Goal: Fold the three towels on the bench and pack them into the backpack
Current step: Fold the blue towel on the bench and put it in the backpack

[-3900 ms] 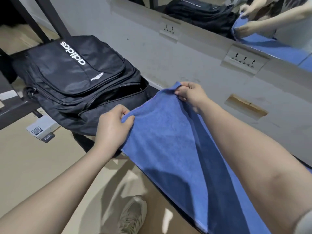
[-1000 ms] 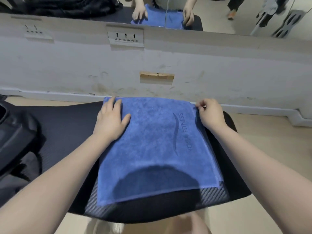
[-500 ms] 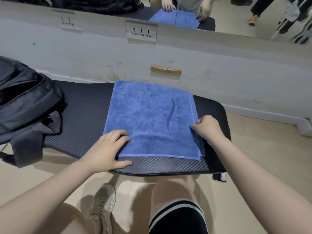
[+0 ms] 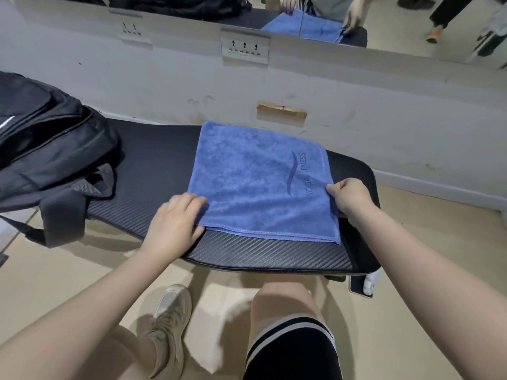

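Observation:
A blue towel point(image 4: 260, 182), folded to a rough square with a dark logo on top, lies flat on the black bench point(image 4: 153, 171). My left hand point(image 4: 175, 223) grips the towel's near left corner, fingers curled over its edge. My right hand point(image 4: 351, 198) pinches the towel's right edge near the front. The black backpack point(image 4: 46, 144) lies on the bench's left end, its main compartment unzipped and a strap hanging off the front. Only one towel is in view.
A white wall with power sockets point(image 4: 244, 48) runs right behind the bench, a mirror point(image 4: 329, 20) above it. My legs and one beige shoe point(image 4: 170, 319) are on the tan floor in front of the bench.
Both hands moved from the towel's far corners to its near edge and sides. The view pulled back and shifted left, bringing the backpack into sight. The towel stays flat.

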